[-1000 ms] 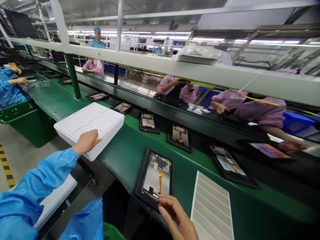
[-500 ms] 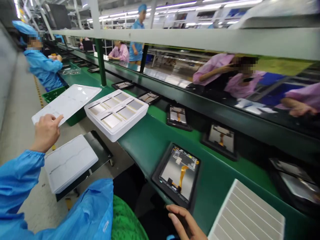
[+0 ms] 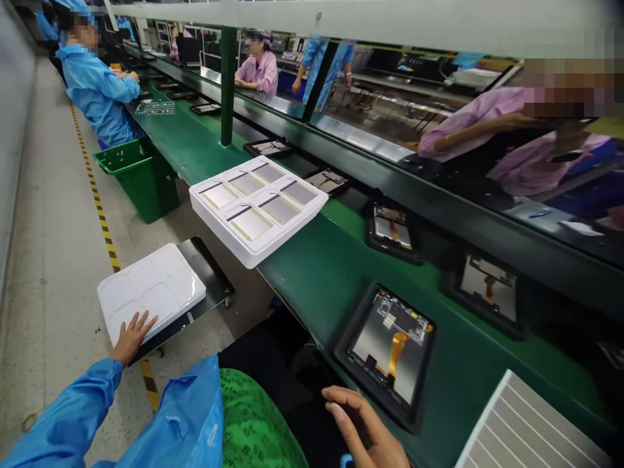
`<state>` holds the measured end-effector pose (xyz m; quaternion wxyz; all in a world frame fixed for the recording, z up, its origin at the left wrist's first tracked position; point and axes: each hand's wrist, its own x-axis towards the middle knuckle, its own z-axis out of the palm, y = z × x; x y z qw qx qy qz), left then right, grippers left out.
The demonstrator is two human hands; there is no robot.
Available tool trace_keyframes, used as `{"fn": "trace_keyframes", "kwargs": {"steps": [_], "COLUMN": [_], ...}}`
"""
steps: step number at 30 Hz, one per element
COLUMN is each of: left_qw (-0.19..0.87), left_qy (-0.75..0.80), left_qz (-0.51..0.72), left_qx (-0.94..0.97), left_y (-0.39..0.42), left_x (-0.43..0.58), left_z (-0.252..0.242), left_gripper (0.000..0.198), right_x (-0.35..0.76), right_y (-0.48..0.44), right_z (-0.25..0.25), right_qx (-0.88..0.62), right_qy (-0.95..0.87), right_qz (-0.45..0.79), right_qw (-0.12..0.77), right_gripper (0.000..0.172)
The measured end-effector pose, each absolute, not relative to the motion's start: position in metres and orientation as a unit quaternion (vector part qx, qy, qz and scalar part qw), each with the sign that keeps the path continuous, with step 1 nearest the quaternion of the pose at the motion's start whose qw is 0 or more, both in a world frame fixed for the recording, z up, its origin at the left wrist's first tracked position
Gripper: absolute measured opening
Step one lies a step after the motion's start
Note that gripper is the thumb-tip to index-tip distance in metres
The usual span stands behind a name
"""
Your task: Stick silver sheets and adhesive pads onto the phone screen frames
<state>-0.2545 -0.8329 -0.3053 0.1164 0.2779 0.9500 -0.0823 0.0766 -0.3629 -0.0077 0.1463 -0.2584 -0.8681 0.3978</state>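
At the left, my left hand (image 3: pixel 130 337) lies with fingers spread on the near edge of a white plastic tray (image 3: pixel 158 286), which rests on a low dark stand. My right hand (image 3: pixel 365 426) hovers at the bench's front edge, fingers loosely bent and apart, holding nothing. Just beyond it lies an opened tablet (image 3: pixel 390 344), its back off, with an orange flex cable showing. Ahead on the bench, a white compartment tray (image 3: pixel 258 250) holds several flat silver batteries (image 3: pixel 249 222) and juts over the edge.
More opened tablets (image 3: pixel 392 227) sit along the green line. A sheet of grey strips (image 3: pixel 541 429) lies at the lower right. A green bin (image 3: pixel 146 185) stands on the floor beyond the stand (image 3: pixel 207 263). A post (image 3: pixel 227 91) rises from the bench; a co-worker (image 3: pixel 95 91) sits farther along.
My left hand has lowered the lifted white tray onto the stand, let go of its edge and now lies flat on it. My right hand stays near the tablet. The view has shifted.
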Motion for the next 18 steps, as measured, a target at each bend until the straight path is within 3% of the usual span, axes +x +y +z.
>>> {"fn": "trace_keyframes", "kwargs": {"steps": [4, 18], "left_qw": [0.141, 0.216], "left_qy": [0.942, 0.928], "left_qz": [-0.104, -0.112], "left_qx": [0.285, 0.283], "left_y": [-0.851, -0.836], "left_x": [-0.255, -0.283], "left_z": [-0.325, -0.316], "left_gripper": [0.071, 0.077], "right_x": [0.069, 0.07], "right_y": [-0.366, -0.368], "right_z": [-0.011, -0.012], "right_qx": [-0.258, -0.253], "right_qy": [-0.868, -0.871], "right_qz": [0.405, 0.398], "right_qw": [0.127, 0.135], "right_gripper": [0.031, 0.028]}}
